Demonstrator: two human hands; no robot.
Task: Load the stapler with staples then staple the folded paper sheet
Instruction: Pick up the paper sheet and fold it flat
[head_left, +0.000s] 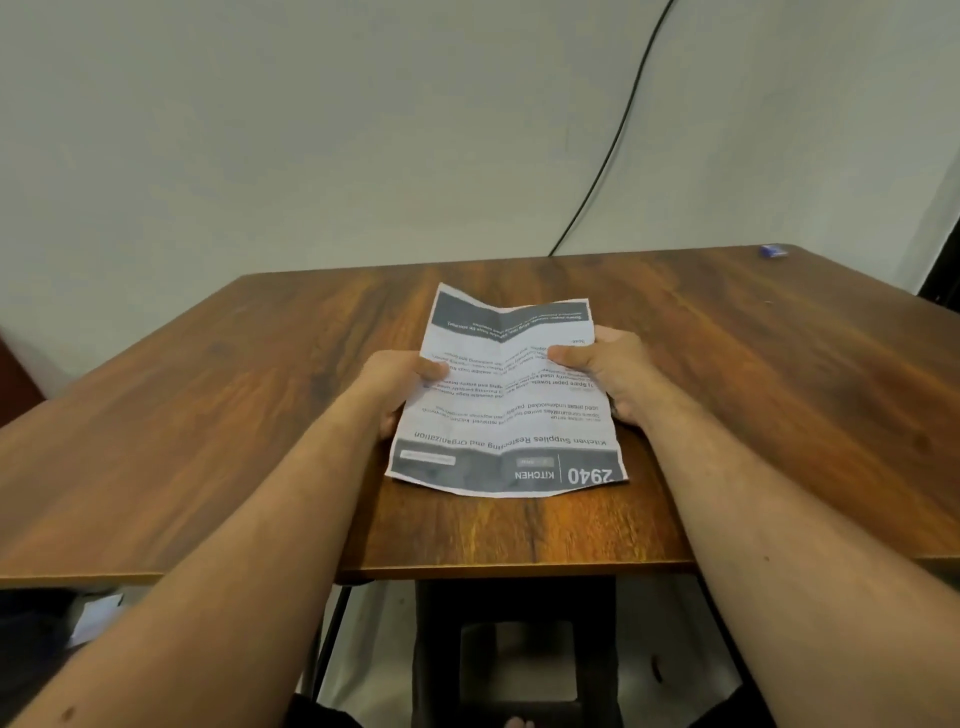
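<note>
A printed paper sheet (506, 395) with grey bands at both ends and a crease down its middle is held just above the wooden table (208, 415), its text upside down to me. My left hand (402, 382) pinches the sheet's left edge, thumb on top. My right hand (608, 374) pinches the right edge the same way. No stapler is in view. A small blue box (772, 251) lies at the table's far right corner; what it holds I cannot tell.
A black cable (618, 135) runs down the pale wall behind the table. Beneath the table's near edge stand a dark stool (519, 660) and table legs. A dark object edges in at far right (940, 280).
</note>
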